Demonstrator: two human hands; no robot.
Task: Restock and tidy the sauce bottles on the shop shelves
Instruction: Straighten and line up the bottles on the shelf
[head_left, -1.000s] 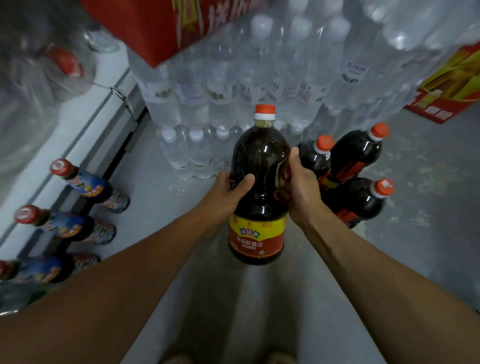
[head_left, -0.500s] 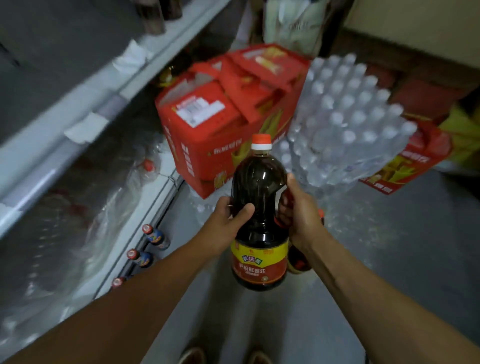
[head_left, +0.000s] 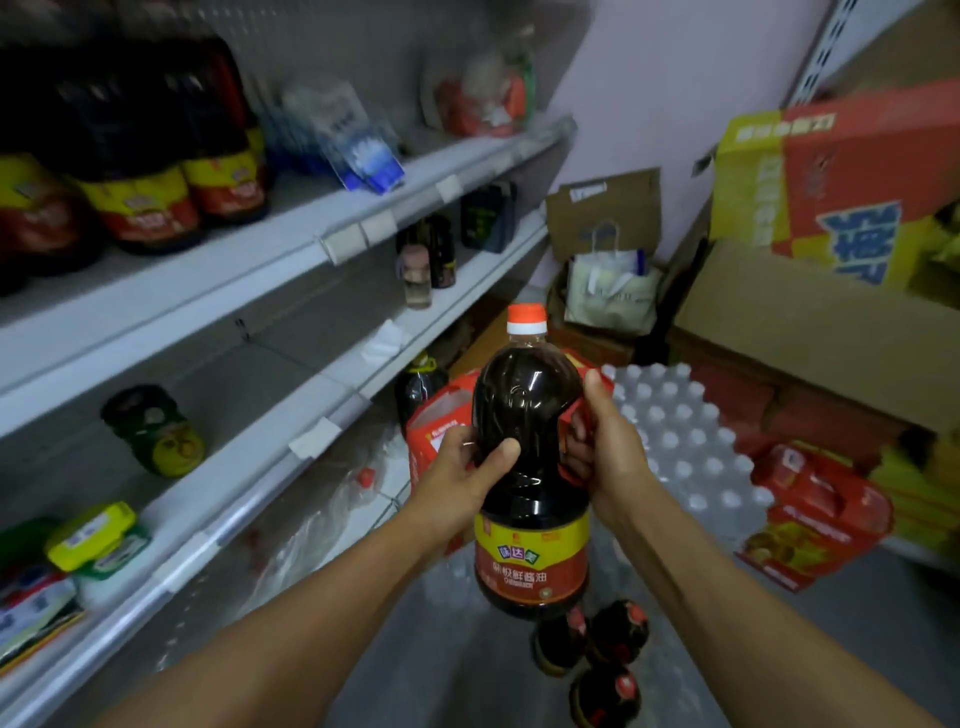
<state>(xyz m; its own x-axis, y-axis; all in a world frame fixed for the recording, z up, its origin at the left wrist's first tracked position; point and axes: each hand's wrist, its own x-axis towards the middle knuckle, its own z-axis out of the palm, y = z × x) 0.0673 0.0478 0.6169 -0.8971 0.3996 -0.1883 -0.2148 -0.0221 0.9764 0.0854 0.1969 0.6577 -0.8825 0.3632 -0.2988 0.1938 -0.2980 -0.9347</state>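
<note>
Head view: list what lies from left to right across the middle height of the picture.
Green-and-yellow jar on the shelf → left hand → held sauce bottle → right hand → shrink-wrapped pack of water bottles → red cartons.

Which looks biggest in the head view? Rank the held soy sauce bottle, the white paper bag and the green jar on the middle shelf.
1. Held soy sauce bottle, though nearest the camera.
2. White paper bag.
3. Green jar, looking only slightly smaller than the bag.
</note>
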